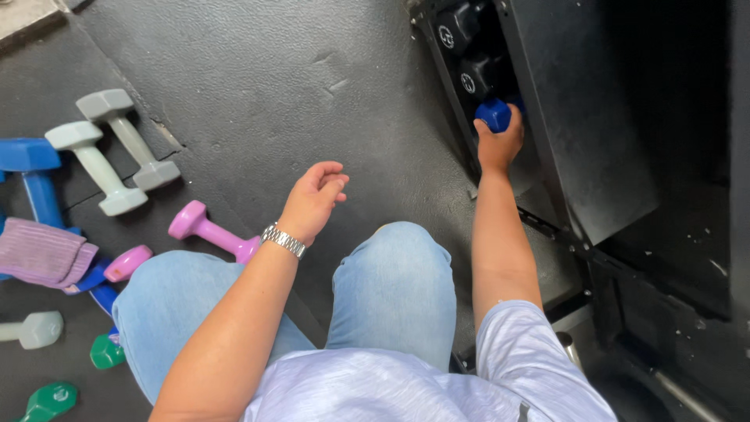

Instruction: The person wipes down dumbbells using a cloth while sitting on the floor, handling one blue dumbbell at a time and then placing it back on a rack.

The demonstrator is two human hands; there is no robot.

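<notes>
One small dumbbell at the rack, the rest on the floor.

The blue dumbbell (494, 114) sits at the low shelf of the black rack (578, 141) at far right, the right hand (500, 144) closed around it; two black dumbbells (469, 55) are already shelved beyond. The left hand (314, 199) hovers empty, fingers loosely curled, over the rubber floor (258, 86). By this view most remain: grey (117, 148), pink (211, 230), green (48, 400) and blue pieces lie at left.
</notes>
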